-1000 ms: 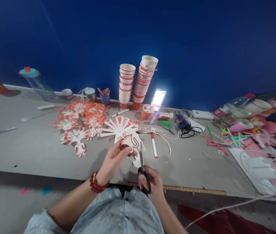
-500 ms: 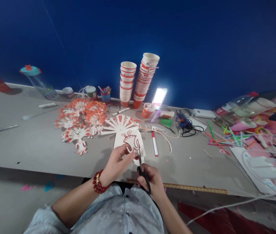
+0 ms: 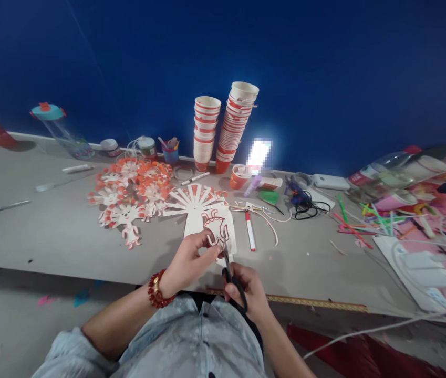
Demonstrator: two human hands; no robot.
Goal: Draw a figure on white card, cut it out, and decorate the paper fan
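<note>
Between the fingers of my left hand (image 3: 193, 260) is a white paper cutout (image 3: 215, 223) with a red-brown outlined figure drawn on it. My right hand (image 3: 248, 291) grips black-handled scissors (image 3: 228, 262), whose blades point up and away at the cutout's right edge. Under the cutout lie white paper sheets (image 3: 193, 226). Just beyond them is a paper cup cut into a fan of strips (image 3: 195, 197). To the left sits a pile of orange and white paper-cup animal figures (image 3: 136, 184).
Two tall stacks of paper cups (image 3: 207, 131) stand by the blue wall, beside a lit phone (image 3: 259, 156). A red-and-white marker (image 3: 250, 231) lies right of the sheets. A glue gun (image 3: 299, 197), bottles (image 3: 380, 168) and a white power strip (image 3: 412, 278) are farther right.
The paper cutout has turned slightly and shifted a little to the right in my left hand. The scissors remain at its right edge, with my right hand barely moved.
</note>
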